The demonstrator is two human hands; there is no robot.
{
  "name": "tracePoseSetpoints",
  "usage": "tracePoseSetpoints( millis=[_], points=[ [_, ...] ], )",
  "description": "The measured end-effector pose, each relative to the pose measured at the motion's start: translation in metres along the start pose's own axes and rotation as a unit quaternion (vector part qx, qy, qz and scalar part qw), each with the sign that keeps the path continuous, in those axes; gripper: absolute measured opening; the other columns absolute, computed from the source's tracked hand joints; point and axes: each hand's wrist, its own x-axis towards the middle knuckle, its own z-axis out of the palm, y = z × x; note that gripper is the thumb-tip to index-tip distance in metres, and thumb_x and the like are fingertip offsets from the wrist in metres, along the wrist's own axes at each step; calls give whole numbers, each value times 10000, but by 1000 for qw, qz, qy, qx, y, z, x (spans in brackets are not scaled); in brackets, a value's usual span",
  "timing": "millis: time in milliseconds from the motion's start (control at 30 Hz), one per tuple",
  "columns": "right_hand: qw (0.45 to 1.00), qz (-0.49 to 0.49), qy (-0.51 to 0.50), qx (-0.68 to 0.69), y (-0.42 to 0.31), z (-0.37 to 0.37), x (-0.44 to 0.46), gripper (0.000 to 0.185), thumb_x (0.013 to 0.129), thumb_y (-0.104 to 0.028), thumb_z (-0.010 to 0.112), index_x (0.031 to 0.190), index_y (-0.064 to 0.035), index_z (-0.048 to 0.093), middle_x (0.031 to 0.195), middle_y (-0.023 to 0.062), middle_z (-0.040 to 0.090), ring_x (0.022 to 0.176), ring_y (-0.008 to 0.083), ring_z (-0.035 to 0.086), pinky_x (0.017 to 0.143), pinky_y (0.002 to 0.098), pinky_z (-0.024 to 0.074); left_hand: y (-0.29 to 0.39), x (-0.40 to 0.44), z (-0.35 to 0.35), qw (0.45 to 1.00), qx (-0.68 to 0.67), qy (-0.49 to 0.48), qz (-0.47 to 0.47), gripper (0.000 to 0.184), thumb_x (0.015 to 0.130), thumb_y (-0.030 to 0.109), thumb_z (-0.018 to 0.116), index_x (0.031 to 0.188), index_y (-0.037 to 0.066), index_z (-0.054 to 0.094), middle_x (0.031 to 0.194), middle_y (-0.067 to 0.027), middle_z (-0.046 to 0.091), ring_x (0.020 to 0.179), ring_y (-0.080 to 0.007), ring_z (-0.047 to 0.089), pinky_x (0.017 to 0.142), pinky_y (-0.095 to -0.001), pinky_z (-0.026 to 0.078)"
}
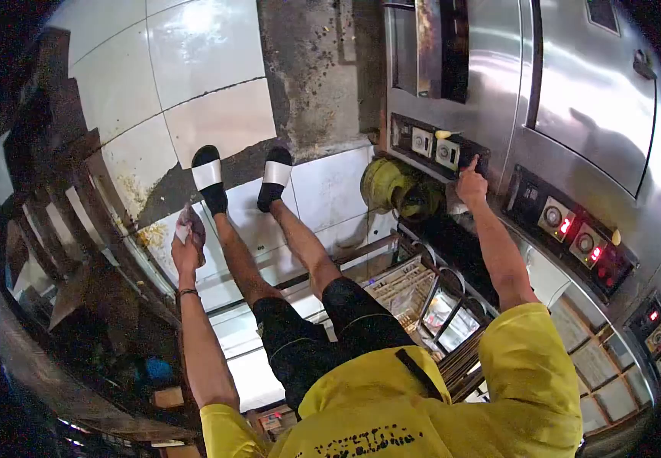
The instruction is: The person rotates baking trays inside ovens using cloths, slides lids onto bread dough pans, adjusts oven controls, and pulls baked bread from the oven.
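My right hand (472,187) reaches to the upper control panel (439,146) on the steel oven front, with one finger stretched out and touching the panel's right end. Its other fingers are curled, and nothing shows in them. Two dials sit on this panel to the left of the finger. My left hand (188,248) is low at the left, closed around a crumpled greyish cloth (190,223). A dark band circles the left wrist.
A second control panel (571,233) with red digits is to the right, below a steel door (598,91). A yellow-green gas cylinder (382,185) stands under the oven. Wooden racks (78,206) line the left. A metal-framed rack (414,294) stands beside my legs.
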Motion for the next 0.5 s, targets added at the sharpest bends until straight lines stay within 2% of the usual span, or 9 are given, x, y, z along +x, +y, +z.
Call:
tracePoseSetpoints(
  millis=[33,100,167,267,300,367,433,467,500],
  points=[
    [1000,-2,27,4,1,6,2,792,933,-245,514,1485,128,85,836,160,726,727,293,717,624,399,581,4,-2,2,1000,-2,5,-3,386,976,283,560,1307,88,594,1199,-146,671,1113,-255,634,940,-361,475],
    [1000,-6,31,3,2,13,8,808,940,-255,510,1485,129,55,823,151,725,716,281,716,621,391,579,11,-3,4,999,11,26,35,413,979,291,558,1335,82,568,1205,-148,668,1124,-255,631,944,-360,476],
    [997,0,3,-73,-1,14,11,827,935,-261,523,1488,125,43,817,147,724,706,275,715,627,379,578,-16,14,7,999,12,17,27,433,977,287,562,1357,81,547,1216,-148,663,1137,-250,626,945,-356,478],
    [998,-10,3,-63,2,11,12,842,922,-268,545,1490,121,60,815,128,726,697,255,713,627,367,578,-18,21,7,999,-32,-7,-35,431,967,265,578,1355,81,548,1223,-155,659,1136,-258,628,942,-360,481],
    [997,-17,-5,-71,4,12,11,833,929,-274,539,1492,117,65,815,120,726,700,250,713,623,368,578,5,12,3,998,-44,-10,-49,428,964,255,581,1354,81,549,1226,-157,657,1136,-261,629,941,-362,482],
    [992,-37,-1,-120,5,15,11,788,965,-298,497,1494,108,77,811,108,727,719,246,715,628,371,576,27,4,-2,998,68,9,10,415,959,210,574,1351,76,550,1221,-163,657,1133,-283,630,941,-373,481],
    [1000,-3,11,-19,4,11,10,734,991,-308,460,1492,102,116,868,138,728,745,253,717,649,380,575,35,0,-1,999,42,22,13,410,954,192,573,1348,81,553,1220,-163,657,1132,-294,630,942,-379,479],
    [1000,-6,19,-18,4,7,8,734,991,-308,460,1492,102,116,868,138,728,745,253,717,649,380,575,37,-1,-3,999,21,32,16,407,949,173,572,1345,86,556,1219,-163,657,1131,-304,630,943,-385,478],
    [999,-25,4,-40,3,0,5,727,962,-289,488,1474,115,166,948,171,708,775,267,716,674,385,578,34,1,-5,999,15,41,18,407,949,173,572,1345,86,556,1219,-163,657,1131,-304,630,943,-385,478]
  ],
)
